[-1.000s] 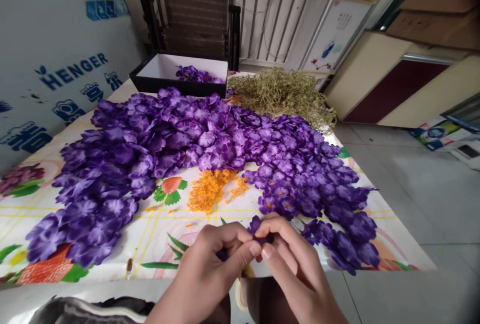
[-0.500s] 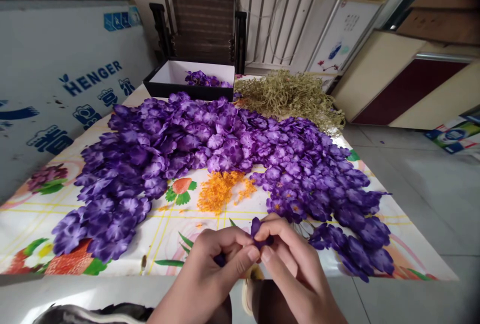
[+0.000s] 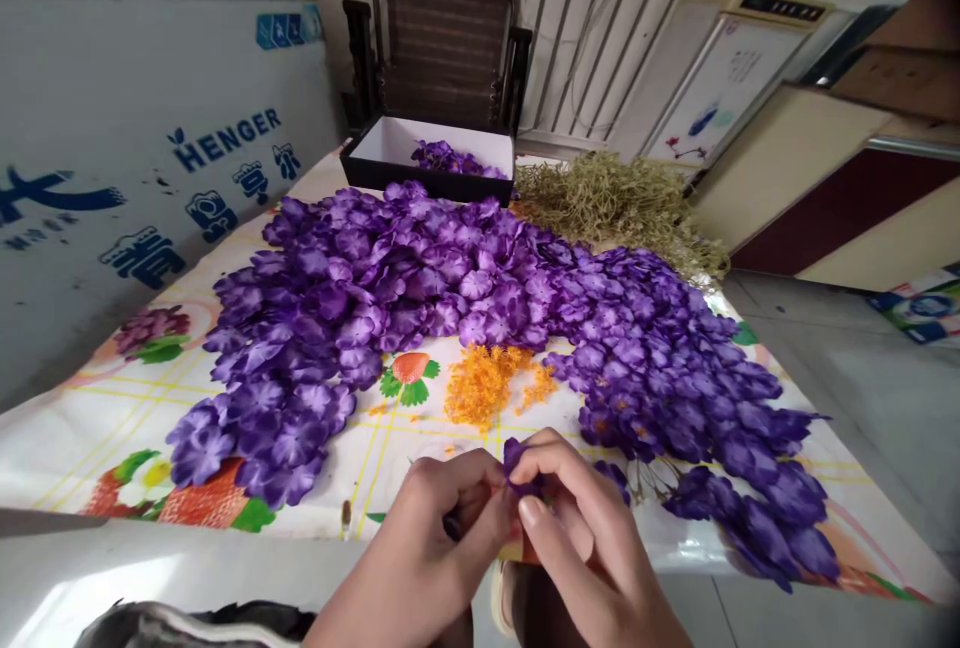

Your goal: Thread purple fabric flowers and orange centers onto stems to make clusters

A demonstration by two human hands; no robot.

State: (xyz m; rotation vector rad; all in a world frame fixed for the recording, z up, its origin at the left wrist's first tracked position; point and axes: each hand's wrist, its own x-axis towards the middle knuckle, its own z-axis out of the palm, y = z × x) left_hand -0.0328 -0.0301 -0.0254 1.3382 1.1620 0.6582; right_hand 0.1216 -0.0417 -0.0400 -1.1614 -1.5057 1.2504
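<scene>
Close together at the table's front edge, my left hand (image 3: 450, 528) and my right hand (image 3: 581, 518) pinch one small purple artificial flower (image 3: 514, 456) between thumbs and fingertips. Part of the flower is hidden by the fingers. Something dark shows inside the curled left fingers, too covered to name. Just beyond my hands lies a small heap of orange flower centres (image 3: 484, 386). Around it curves a wide pile of purple artificial petals (image 3: 450, 258). To the right, flowers with orange centres (image 3: 611, 418) lie beside thin stems (image 3: 652, 476).
At the back of the patterned tablecloth (image 3: 97, 428), a black box with white lining (image 3: 375, 143) holds purple flowers. Dry greenish stems (image 3: 615, 198) are heaped beside it. A white HENGER-lettered freezer (image 3: 150, 58) stands left, a chair (image 3: 450, 38) behind, and a water dispenser (image 3: 712, 78) back right.
The view has shifted, so the table and its contents sit farther right in the picture. Both hands keep their pinch on the purple flower, with small finger movements.
</scene>
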